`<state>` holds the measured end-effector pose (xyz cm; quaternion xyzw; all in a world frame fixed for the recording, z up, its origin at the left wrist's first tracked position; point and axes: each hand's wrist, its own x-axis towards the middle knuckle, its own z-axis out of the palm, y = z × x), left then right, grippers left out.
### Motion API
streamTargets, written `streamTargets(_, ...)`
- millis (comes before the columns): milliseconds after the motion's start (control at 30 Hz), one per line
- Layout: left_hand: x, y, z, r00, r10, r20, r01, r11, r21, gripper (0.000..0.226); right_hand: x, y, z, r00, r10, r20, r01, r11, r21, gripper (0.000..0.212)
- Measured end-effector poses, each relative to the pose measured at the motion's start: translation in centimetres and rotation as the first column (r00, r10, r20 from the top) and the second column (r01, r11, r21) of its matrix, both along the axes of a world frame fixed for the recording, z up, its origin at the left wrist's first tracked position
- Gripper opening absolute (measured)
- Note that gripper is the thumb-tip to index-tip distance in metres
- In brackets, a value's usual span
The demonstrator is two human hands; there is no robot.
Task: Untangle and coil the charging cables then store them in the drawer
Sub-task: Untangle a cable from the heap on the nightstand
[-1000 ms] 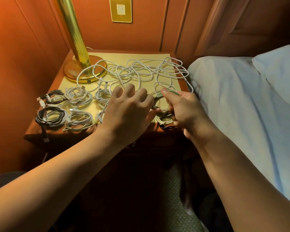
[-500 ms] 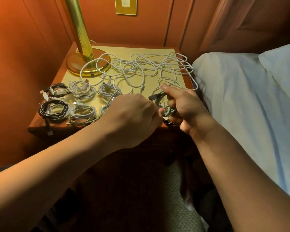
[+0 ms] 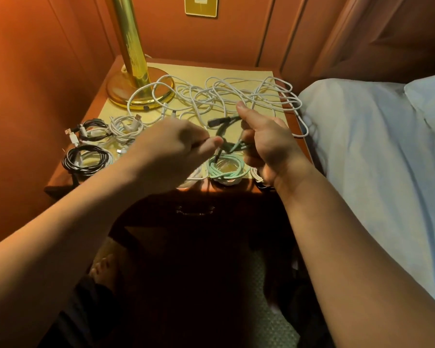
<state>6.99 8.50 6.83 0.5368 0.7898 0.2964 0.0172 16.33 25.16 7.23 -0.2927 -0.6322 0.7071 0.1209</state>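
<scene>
1. I count several finished coils on the nightstand worktop (image 3: 281, 114): two black coils (image 3: 86, 159) at the near left, white coils (image 3: 126, 125) just beyond them, and a mint-green coil (image 3: 226, 167) at the near edge between my hands
2. Left to do, as I judge it: the big tangle of white cables (image 3: 224, 96) sprawls across the far half of the worktop, one loop lying over the brass lamp base (image 3: 138, 89) and another hanging off the right edge toward the bed (image 3: 374, 146)
3. The drawer (image 3: 195, 210) under the worktop looks closed, so nothing is stored yet; I would put the task near its middle
4. My right hand (image 3: 266, 144) is clenched around a dark green cable (image 3: 224, 124), thumb up, with the plug end sticking out to the left
5. My left hand (image 3: 176, 144) is curled, thumb and fingers pinching the same cable lower down, above the mint-green coil
6. That cable hangs in the air, clear of the worktop
</scene>
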Motion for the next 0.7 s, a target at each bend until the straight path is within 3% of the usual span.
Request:
streamTargets(100,-2.4,0.2,1.0,0.999,0.032,0.038,-0.032,0.999,0.016,0.048,-1.4,0.9,0.4,0.994,0.107,0.020,-0.108,0.993,0.054,0.041)
streamTargets(367,-7.5,2.5,3.7,0.963,0.041,-0.266,-0.050,0.998,-0.027,0.038,-5.9,3.6,0.8,0.989,0.121,0.083,-0.140,0.953,0.270,0.044)
streamTargets(500,-9.0,3.2,1.0,0.976,0.188,-0.110,-0.188,0.982,0.014,0.039,-7.6,3.8,-0.7,0.972,0.188,0.138,-0.224,0.921,0.318,0.049)
streamTargets(600,-9.5,4.2,-0.5,0.946,0.324,-0.009,-0.321,0.940,0.116,0.036,-8.7,3.8,-1.1,0.981,0.182,0.074,-0.196,0.928,0.317,0.047)
streamTargets(700,-9.7,4.9,-1.4,0.942,0.311,0.127,-0.327,0.934,0.140,0.024,-9.6,3.8,-1.3,0.985,0.172,0.032,-0.174,0.944,0.281,0.045)
